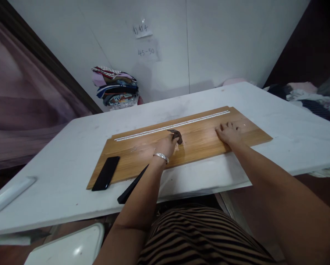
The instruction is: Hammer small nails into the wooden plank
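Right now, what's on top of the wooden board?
On the wooden board are a black phone, long white strips and thin pieces, likely nails; the right hand rests there, and the left hand holds a claw hammer over it. The surface beneath phone and hands is hidden.

Upper paper slip (pixel 142 32) on wall (pixel 214 40): handwritten characters, seemingly "钉钉子", in one dark line. Lower paper sheet (pixel 148 52), just beneath on same wall: handwritten "45-50", numbers joined by dash. Any marks on long white strip (pixel 153 131) across wooden board (pixel 203 136): too small to read.
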### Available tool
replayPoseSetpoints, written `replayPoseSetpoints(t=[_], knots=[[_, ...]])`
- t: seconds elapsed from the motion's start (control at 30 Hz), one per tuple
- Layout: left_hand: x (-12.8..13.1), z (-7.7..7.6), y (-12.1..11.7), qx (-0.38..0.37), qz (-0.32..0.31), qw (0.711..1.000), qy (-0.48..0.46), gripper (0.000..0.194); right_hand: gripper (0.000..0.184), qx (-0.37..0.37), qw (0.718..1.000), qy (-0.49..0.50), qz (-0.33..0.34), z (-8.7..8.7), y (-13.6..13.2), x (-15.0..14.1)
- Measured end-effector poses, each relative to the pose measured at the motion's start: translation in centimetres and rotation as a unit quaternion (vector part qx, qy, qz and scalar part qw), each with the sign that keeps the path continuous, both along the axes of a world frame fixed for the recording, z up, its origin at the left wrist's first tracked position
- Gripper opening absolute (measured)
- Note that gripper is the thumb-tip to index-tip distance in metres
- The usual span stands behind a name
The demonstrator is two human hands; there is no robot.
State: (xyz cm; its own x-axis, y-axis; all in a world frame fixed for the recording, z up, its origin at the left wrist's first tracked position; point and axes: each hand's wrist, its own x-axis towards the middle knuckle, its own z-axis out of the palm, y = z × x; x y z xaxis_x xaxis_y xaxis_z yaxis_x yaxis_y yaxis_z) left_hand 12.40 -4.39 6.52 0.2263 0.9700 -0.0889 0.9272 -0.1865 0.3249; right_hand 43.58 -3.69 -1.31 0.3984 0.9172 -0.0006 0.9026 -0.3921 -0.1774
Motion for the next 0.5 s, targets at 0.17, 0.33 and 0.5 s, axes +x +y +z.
replayPoseSetpoints(t=[0.17, 0.33, 0.5], knots=[[-0.02, -0.41, 0.06, -0.003, 0.002, 1.0, -0.002, 0.041, 0.065, -0.005, 1.0, 0.0, -0.001, 0.15, -0.03, -0.08], [-0.12, -0.03, -0.04, 0.0, 0.001, 1.0, -0.009, 0.04, 0.065, -0.004, 1.0, -0.001, -0.001, 0.08, 0.02, -0.05], [-0.26, 0.21, 0.08, 0.009, 0.009, 1.0, -0.014, 0.041, 0.066, -0.003, 1.0, 0.005, -0.003, 0.02, 0.04, -0.01]])
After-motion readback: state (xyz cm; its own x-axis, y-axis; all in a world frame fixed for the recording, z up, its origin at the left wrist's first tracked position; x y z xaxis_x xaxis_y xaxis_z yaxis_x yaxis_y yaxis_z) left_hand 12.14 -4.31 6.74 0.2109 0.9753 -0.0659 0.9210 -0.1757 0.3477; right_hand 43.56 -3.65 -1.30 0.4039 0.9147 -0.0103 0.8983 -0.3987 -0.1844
